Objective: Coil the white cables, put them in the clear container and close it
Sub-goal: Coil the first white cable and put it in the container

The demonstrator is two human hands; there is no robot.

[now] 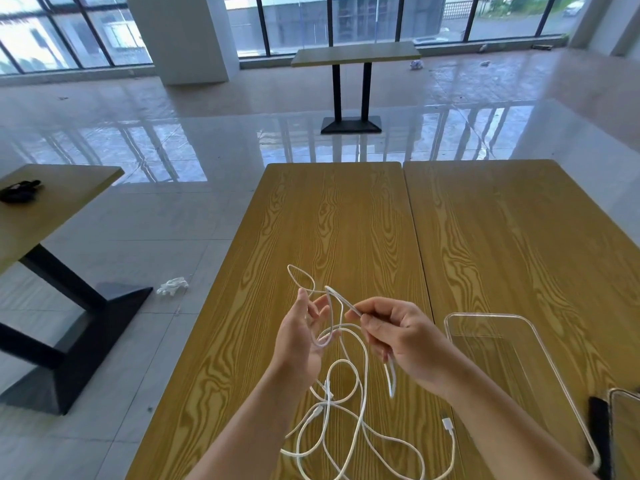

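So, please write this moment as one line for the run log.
stage: coiling | left hand: holds cable loops | right hand: pinches cable | container: open, no cable inside

wooden table (pixel 346 220) | on it: white cables (pixel 349 431), clear container (pixel 512 362)
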